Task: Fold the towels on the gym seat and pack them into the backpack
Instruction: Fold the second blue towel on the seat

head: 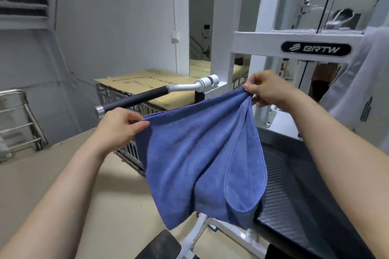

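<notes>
A blue towel (195, 164) hangs in the air in front of me, stretched along its top edge. My left hand (120, 126) pinches its left top corner. My right hand (267, 88) grips the right top corner, where the cloth is bunched and a second layer folds down the right side. The towel's lower part hangs over the left edge of the black gym seat (294, 185). A light grey cloth (357, 90) hangs at the right edge of the view. No backpack is visible.
A white gym machine frame (269, 44) stands behind the seat, with a black-gripped handle bar (147, 96) pointing left. A metal crate topped with cardboard (147, 84) sits behind my left hand. A metal rack (19, 124) stands at the far left on a beige floor.
</notes>
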Motion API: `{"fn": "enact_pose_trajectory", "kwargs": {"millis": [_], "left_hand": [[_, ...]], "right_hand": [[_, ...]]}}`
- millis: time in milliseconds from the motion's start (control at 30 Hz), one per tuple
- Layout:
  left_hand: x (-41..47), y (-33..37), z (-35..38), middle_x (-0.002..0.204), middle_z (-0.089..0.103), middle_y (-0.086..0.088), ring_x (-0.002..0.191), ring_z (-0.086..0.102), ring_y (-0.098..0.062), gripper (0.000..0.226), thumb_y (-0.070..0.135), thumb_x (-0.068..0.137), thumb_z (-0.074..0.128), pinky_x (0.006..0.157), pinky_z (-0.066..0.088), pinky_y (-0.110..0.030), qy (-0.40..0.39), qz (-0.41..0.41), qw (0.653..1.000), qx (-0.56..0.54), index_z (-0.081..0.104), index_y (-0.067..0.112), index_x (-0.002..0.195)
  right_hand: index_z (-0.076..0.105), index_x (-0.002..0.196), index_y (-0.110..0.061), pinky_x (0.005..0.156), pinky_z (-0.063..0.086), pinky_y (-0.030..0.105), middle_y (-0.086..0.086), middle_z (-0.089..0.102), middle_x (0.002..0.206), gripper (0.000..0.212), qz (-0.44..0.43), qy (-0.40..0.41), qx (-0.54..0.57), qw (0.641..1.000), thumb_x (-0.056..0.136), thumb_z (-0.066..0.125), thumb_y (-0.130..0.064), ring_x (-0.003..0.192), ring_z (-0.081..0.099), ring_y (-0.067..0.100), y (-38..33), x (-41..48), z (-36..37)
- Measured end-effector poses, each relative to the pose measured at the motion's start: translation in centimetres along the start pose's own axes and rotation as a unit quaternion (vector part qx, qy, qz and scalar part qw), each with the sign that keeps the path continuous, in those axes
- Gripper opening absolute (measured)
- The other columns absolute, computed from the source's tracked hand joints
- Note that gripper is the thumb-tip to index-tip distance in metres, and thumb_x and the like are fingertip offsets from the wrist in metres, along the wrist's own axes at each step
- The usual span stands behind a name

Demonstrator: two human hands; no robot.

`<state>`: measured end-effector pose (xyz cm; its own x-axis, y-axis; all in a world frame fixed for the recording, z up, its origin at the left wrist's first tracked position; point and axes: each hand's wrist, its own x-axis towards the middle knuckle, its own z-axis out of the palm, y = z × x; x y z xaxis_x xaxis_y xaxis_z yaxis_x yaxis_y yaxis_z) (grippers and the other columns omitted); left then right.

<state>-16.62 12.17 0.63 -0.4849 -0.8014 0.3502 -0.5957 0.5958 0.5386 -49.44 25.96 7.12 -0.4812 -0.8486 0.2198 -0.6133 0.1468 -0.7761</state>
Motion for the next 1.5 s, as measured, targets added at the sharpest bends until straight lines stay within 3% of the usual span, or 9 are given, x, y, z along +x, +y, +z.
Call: {"fn": "enact_pose_trajectory", "kwargs": {"millis": [200,367,500,667,767,967,1267,1400,1500], "left_hand": [[8.1,2.4,5.4,0.084,0.076,-0.007,0.086,0.068,-0.024,0.017,0.026,0.084,0.068,0.074,0.050,-0.032,0.207,-0.079,0.974,-0.051,0.078,0.014,0.091],[13.7,7.3,2.3,0.086,0.074,-0.003,0.077,0.064,-0.005,0.022,0.013,0.077,0.062,0.078,0.053,-0.025,0.388,0.026,0.903,-0.183,0.077,0.010,0.094],[12.3,9.8,2.5,0.078,0.069,0.010,0.072,0.061,0.007,0.029,0.003,0.071,0.052,0.071,0.048,-0.017,0.422,0.113,0.869,-0.232,0.074,0.011,0.088],[5.4,9.8,7.6,0.085,0.063,0.029,0.086,0.064,0.003,0.053,-0.011,0.072,0.049,0.077,0.050,-0.016,0.254,0.126,0.943,-0.176,0.058,0.038,0.089],[-0.3,9.4,10.9,0.082,0.069,0.019,0.079,0.066,-0.005,0.037,0.003,0.072,0.052,0.074,0.055,-0.030,0.077,0.188,0.977,-0.069,0.062,0.033,0.090],[-8.3,11.7,14.6,0.058,0.058,0.009,0.057,0.049,-0.019,0.036,0.016,0.062,0.031,0.043,0.044,-0.030,-0.116,0.409,0.904,0.047,0.065,0.026,0.069],[-14.3,14.4,13.3,0.054,0.049,0.004,0.051,0.039,-0.020,0.021,0.008,0.061,0.053,0.045,0.031,-0.023,-0.180,0.467,0.864,-0.053,0.046,0.024,0.073],[-17.5,17.0,13.4,0.085,0.060,0.003,0.073,0.052,-0.018,0.036,0.000,0.068,0.057,0.062,0.046,-0.031,-0.275,0.481,0.820,-0.143,0.060,0.021,0.098],[-16.6,16.1,13.0,0.102,0.061,0.010,0.085,0.050,-0.001,0.041,0.004,0.075,0.056,0.077,0.046,-0.022,-0.264,0.409,0.846,-0.220,0.063,0.023,0.111]], "right_hand": [[0.052,0.086,-0.011,0.039,0.053,0.025,0.007,0.046,0.082,0.013,0.077,0.054,0.089,0.992,0.097,0.053,-0.016,0.057,0.052,0.019,3.5,7.7,1.6],[0.047,0.074,-0.026,0.061,0.058,0.041,-0.006,0.050,0.079,0.021,-0.088,0.266,0.183,0.942,0.091,0.056,-0.019,0.081,0.055,0.019,1.0,13.2,-1.4],[0.049,0.085,-0.021,0.077,0.054,0.040,-0.016,0.051,0.075,0.009,-0.171,0.356,0.131,0.909,0.093,0.052,-0.022,0.079,0.056,0.013,1.8,12.1,-2.9],[0.051,0.092,-0.012,0.079,0.048,0.036,-0.001,0.053,0.084,0.005,-0.086,0.318,0.075,0.941,0.096,0.049,-0.016,0.083,0.053,0.019,9.2,8.2,-1.4],[0.057,0.093,0.000,0.075,0.042,0.035,0.010,0.057,0.088,0.016,0.016,0.251,-0.029,0.967,0.095,0.049,-0.014,0.083,0.052,0.024,14.7,5.1,-0.5],[0.054,0.085,-0.013,0.071,0.038,0.034,0.021,0.061,0.102,0.008,0.121,0.192,-0.163,0.960,0.092,0.050,-0.015,0.088,0.055,0.033,16.6,-0.3,-0.9],[0.066,0.091,-0.005,0.077,0.042,0.031,0.014,0.067,0.097,0.013,0.156,0.250,-0.142,0.945,0.089,0.054,-0.010,0.093,0.059,0.031,14.5,-6.4,-1.6],[0.052,0.058,-0.009,0.057,0.035,0.030,0.009,0.050,0.060,0.023,0.183,0.254,-0.064,0.947,0.080,0.052,-0.015,0.062,0.046,0.024,13.3,-8.4,-1.9],[0.046,0.056,-0.013,0.052,0.032,0.031,0.006,0.046,0.057,0.026,0.194,0.243,-0.092,0.946,0.078,0.057,-0.020,0.056,0.042,0.021,12.9,-9.5,-1.7]]}}
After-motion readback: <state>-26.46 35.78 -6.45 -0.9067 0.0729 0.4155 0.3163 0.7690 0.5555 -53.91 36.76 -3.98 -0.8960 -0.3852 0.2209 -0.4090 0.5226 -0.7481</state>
